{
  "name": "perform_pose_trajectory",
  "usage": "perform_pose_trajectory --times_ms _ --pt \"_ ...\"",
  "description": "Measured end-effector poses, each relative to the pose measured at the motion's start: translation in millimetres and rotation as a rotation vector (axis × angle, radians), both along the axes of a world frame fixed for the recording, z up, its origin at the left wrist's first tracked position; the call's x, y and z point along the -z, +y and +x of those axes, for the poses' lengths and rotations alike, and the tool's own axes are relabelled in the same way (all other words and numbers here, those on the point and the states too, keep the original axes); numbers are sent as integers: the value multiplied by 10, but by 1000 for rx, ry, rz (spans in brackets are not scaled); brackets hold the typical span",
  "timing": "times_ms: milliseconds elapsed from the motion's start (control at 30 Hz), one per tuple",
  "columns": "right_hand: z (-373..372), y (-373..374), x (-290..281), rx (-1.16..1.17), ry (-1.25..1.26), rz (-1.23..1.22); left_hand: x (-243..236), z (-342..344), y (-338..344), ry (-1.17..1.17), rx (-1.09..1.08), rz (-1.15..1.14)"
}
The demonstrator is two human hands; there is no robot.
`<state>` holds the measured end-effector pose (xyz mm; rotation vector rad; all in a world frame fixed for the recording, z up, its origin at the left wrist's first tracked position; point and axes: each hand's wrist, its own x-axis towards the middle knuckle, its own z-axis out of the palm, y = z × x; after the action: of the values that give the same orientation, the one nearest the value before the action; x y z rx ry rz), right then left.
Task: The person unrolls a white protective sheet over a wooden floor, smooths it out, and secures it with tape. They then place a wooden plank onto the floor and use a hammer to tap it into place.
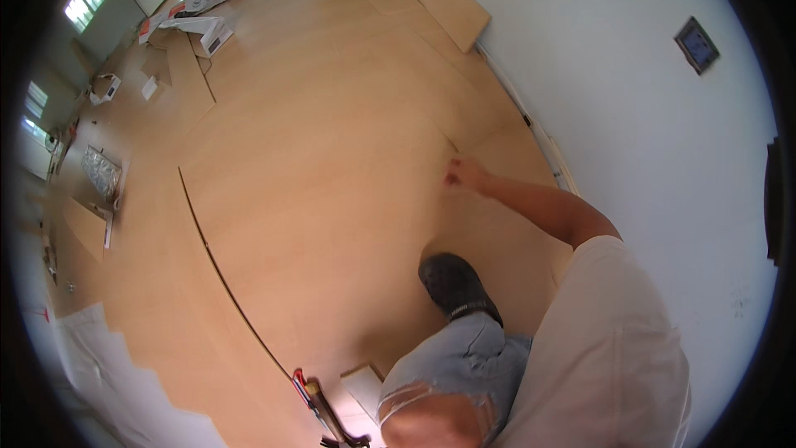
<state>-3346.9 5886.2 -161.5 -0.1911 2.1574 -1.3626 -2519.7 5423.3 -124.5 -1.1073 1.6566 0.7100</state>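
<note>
My right hand (pixel 466 175) is above the wood-look plank floor (pixel 315 141), its arm reaching in from a beige sleeve (pixel 609 315). The fingers look curled but are smeared by motion, and nothing can be made out in them. Just beyond the hand, a short dark joint line shows in the floor. My left hand is out of view. Below the hand, my dark shoe (pixel 454 282) rests on the planks, under a bent knee in ripped jeans. By the knee lie a red-handled tool (pixel 300 383), a dark tool (pixel 327 416) whose kind is unclear, and a short board piece (pixel 363 388).
A white wall (pixel 613 108) with a dark wall plate (pixel 696 45) runs along the right. Loose planks (pixel 444 0) lean near it. A long dark gap (pixel 217 270) crosses the floor. White packaging (pixel 203 31), a silvery bag (pixel 101 172) and pale sheeting (pixel 124 382) lie left.
</note>
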Motion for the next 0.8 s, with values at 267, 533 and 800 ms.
perform_pose_trajectory --times_ms 267,533,800 --pt "-3006 1142 358 518 269 -103 7 -3866 -356 670 527 -413" --pt "-4267 1050 163 689 410 279 907 -7488 1675 1022 433 -679" --pt "-4938 947 223 932 356 -21 876 -7704 2029 1064 271 -813"
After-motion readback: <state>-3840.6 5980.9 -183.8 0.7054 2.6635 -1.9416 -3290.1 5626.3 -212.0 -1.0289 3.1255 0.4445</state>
